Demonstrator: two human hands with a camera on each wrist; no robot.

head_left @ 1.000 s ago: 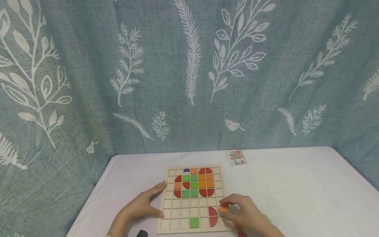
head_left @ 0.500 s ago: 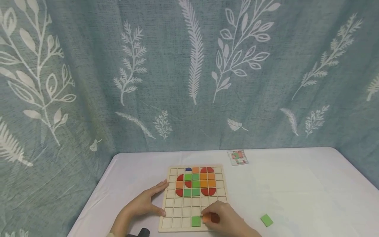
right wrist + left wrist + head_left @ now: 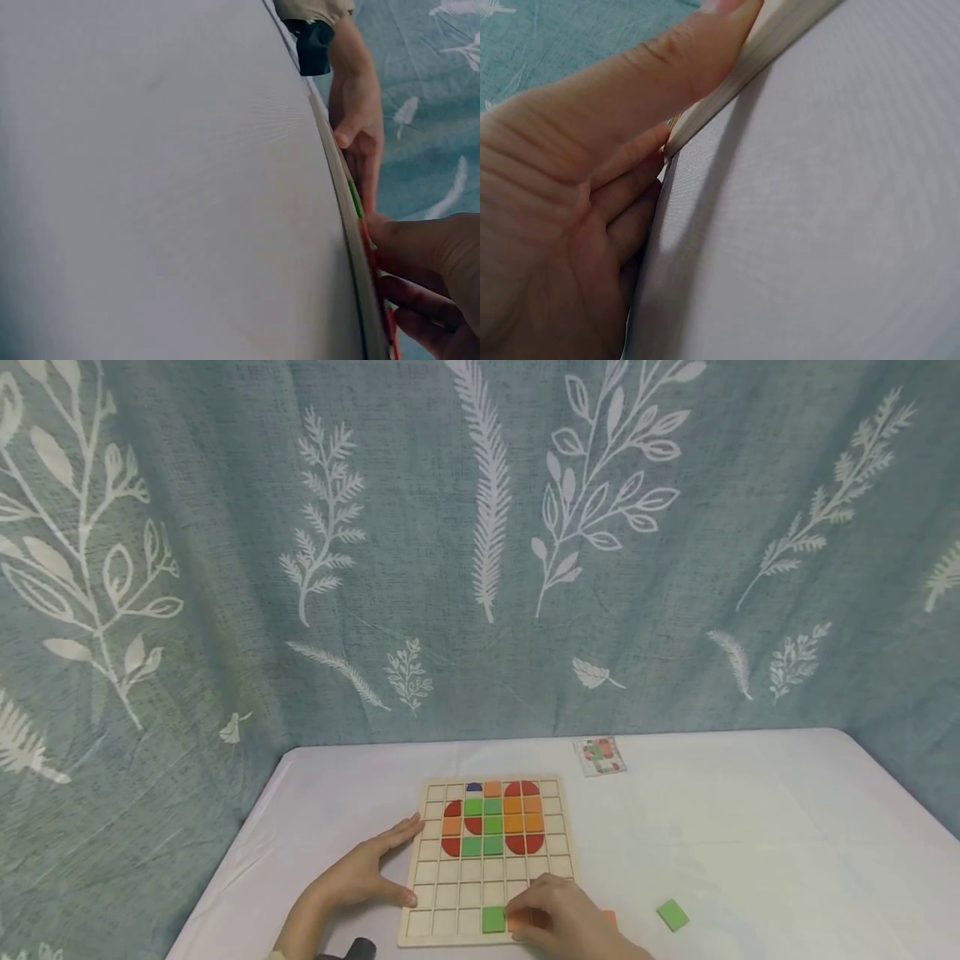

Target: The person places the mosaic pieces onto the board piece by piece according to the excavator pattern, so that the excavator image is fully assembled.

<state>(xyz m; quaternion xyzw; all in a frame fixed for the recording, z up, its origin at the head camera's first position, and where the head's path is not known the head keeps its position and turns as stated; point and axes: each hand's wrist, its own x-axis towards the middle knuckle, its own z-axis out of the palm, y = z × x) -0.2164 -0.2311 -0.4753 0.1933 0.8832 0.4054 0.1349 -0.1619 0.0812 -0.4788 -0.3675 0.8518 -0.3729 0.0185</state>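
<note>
A wooden grid board (image 3: 447, 897) lies on the table with coloured tiles in its upper cells. My left hand (image 3: 366, 872) is spread along the board's left edge, thumb and fingertips touching the frame. In the left wrist view, its thumb (image 3: 682, 56) lies against the board's side. My right hand (image 3: 564, 914) pinches an orange square tile (image 3: 516, 921) at the bottom row, just right of a green square tile (image 3: 493, 919). The right hand and wrist cover the board's lower right corner, including most of the red tiles there.
Right of the board lie a loose green tile (image 3: 672, 915) and another orange tile (image 3: 610, 917), partly behind the right wrist. A small pattern card (image 3: 600, 756) lies near the table's back edge. A patterned curtain (image 3: 420, 568) hangs behind the table.
My right hand has moved left from the board's right edge to the bottom row with the orange tile, now down beside the green one. My left hand has stayed at the board's edge.
</note>
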